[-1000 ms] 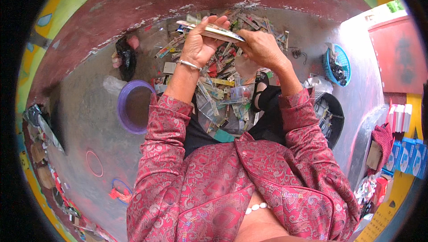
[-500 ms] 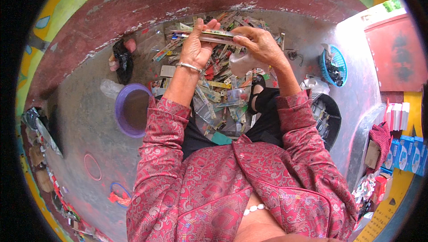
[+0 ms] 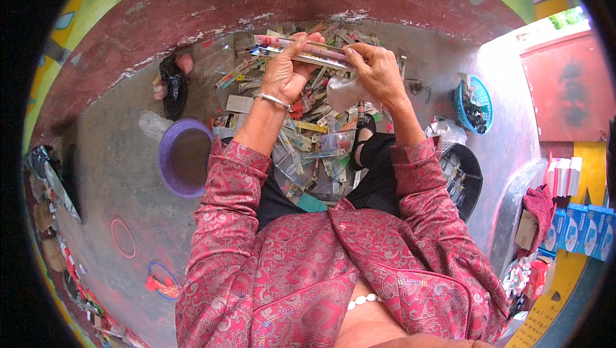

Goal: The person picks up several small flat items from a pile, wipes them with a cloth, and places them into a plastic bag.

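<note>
A thin stack of long, narrow printed packets [image 3: 330,60] lies sideways between my hands, above the floor. My left hand [image 3: 287,73], with a silver bangle at the wrist, is closed round its left part, thumb on top and fingers beneath. At the right end my right hand [image 3: 377,73] pinches the stack between thumb and fingers. What the packets contain cannot be made out. A whitish plastic piece [image 3: 343,93] shows just under my right hand. Below spreads a loose pile of similar long strips and packets [image 3: 314,127], partly hidden by my arms.
A purple basin [image 3: 167,171] stands at my left, beside a clear bag [image 3: 155,125] and a black bag [image 3: 173,88]. To my right are a black tub [image 3: 476,184] holding packets and a blue basket [image 3: 490,105] with dark contents. Blue boxes [image 3: 575,229] stand farther right.
The stack has tilted, its right end now lower, and its packets are slightly fanned apart. My right hand has shifted a little down and its grip has changed. The view has moved slightly.
</note>
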Motion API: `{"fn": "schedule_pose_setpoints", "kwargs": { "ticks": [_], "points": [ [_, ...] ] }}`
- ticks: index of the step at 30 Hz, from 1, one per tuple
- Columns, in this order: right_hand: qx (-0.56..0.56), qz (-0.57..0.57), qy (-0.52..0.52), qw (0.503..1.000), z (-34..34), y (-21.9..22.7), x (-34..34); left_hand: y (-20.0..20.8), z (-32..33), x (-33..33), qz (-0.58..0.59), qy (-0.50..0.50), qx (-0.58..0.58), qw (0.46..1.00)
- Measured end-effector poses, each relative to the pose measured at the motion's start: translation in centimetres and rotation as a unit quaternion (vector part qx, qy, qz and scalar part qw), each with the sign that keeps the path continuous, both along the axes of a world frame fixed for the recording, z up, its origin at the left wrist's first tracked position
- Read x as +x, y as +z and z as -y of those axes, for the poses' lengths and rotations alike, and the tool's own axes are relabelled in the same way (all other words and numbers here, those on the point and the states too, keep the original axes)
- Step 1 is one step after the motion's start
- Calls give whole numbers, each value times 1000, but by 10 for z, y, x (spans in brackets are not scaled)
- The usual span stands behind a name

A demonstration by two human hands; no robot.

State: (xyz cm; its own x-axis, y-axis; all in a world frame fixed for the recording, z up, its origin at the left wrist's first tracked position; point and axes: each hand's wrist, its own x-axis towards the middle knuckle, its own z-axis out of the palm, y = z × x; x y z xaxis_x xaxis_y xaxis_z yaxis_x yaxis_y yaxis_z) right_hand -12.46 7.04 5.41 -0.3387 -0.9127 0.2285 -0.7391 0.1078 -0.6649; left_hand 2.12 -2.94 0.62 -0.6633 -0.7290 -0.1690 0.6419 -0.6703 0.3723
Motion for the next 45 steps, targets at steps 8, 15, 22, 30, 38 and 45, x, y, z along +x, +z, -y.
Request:
{"fn": "schedule_pose_setpoints", "kwargs": {
  "ticks": [8,15,22,30,38,45],
  "points": [
    [-37,92,1,995,-4,5,-3,14,-1,4,-116,-40,-62,991],
    [-16,94,12,995,-3,8,-2,16,-1,5,-90,-40,-53,994],
    [-23,95,0,995,-4,5,-6,17,-2,1,-55,-28,-104,993],
    [-48,10,-21,999,-5,5,-2,15,0,4,-61,-50,-90,993],
    [-20,-39,-66,997,-5,3,0,12,-5,-4,6,-4,-62,998],
    [-265,-25,-121,956,0,19,13,-5,1,-10,88,75,-16,993]
  ]
}}
